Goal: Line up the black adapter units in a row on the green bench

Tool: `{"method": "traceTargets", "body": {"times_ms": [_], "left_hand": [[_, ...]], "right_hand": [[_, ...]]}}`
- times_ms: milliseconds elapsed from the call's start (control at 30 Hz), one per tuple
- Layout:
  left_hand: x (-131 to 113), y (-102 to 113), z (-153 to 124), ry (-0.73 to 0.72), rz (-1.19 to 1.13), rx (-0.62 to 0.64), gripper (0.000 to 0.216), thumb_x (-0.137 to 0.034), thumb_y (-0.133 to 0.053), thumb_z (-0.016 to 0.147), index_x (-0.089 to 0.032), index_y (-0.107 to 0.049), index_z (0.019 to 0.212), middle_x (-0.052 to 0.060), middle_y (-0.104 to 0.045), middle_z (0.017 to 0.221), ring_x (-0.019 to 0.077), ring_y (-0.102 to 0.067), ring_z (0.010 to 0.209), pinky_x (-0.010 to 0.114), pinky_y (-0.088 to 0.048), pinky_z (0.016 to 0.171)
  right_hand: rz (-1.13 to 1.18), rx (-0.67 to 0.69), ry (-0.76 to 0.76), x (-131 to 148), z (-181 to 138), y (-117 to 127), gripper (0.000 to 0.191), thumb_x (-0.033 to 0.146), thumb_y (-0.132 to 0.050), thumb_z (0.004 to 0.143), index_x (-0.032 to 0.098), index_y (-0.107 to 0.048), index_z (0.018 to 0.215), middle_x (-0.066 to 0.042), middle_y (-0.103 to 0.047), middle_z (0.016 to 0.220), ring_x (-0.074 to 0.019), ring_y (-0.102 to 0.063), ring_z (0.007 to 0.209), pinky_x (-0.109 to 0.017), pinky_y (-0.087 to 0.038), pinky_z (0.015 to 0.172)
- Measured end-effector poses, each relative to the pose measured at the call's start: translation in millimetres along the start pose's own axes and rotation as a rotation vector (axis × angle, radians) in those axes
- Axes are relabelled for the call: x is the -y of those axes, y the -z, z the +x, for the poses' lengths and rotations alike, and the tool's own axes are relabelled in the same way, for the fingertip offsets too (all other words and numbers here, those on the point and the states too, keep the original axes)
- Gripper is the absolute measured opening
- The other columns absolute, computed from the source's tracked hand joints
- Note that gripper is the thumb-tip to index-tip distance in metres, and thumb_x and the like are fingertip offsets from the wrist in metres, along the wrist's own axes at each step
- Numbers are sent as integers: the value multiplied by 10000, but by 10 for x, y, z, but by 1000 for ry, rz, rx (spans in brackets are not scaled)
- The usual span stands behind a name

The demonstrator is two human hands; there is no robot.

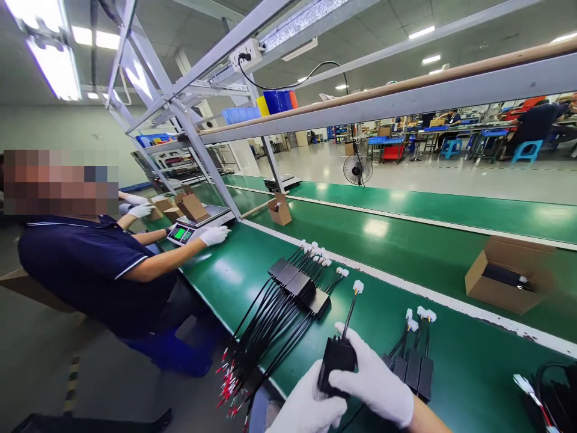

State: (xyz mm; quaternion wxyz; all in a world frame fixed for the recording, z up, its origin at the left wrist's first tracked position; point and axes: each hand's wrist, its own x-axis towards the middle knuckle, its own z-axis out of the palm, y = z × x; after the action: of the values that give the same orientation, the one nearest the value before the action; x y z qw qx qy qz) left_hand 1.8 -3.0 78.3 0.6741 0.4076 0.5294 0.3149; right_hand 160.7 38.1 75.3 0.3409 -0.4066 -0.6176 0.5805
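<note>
At the lower centre of the frame, the gloved left hand [310, 402] and the gloved right hand [376, 379] were closed around one black electronic module [336, 361], which lay between them, its white connector [358, 287] standing above the grip.

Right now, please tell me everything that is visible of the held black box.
The black box is blocky and dull, perhaps metal or plastic, with a toothed-looking upper edge. A black cable leaves that end, tipped with a white connector. The gloved left hand and right hand grip it, tilted, near the green worktop.
</note>
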Motion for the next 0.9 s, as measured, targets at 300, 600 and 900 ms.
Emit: {"method": "traceTargets", "body": {"times_ms": [300, 600, 900], "left_hand": [[63, 73, -25, -105, 321, -34, 272, -270, -606, 660, -125, -633, 888, 51, -648, 880, 245, -529, 861, 307, -435, 752], [-159, 117, -173, -68, 442, -86, 171, -212, -591, 656, -150, -606, 814, 1, -582, 747, 164, -455, 700, 243, -366, 611], [-167, 92, -172, -68, 390, -38, 154, -189, -577, 623, -146, -607, 767, -8, -568, 713, 156, -453, 687, 245, -364, 623]], "right_hand": [[-325, -129, 139, 75, 10, -96, 395, 381, -355, 949, 205, -656, 766, -41, -654, 728, -211, -596, 702, -329, -470, 729], [-44, 195, 155, 114, -15, 74, 262, 260, -483, 884, 209, -605, 1110, -48, -657, 1052, -223, -600, 959, -359, -457, 896], [65, 67, -50, 79, 9, -92, 153, 282, -637, 768, 169, -599, 864, -8, -640, 799, -196, -591, 768, -283, -460, 697]]}}
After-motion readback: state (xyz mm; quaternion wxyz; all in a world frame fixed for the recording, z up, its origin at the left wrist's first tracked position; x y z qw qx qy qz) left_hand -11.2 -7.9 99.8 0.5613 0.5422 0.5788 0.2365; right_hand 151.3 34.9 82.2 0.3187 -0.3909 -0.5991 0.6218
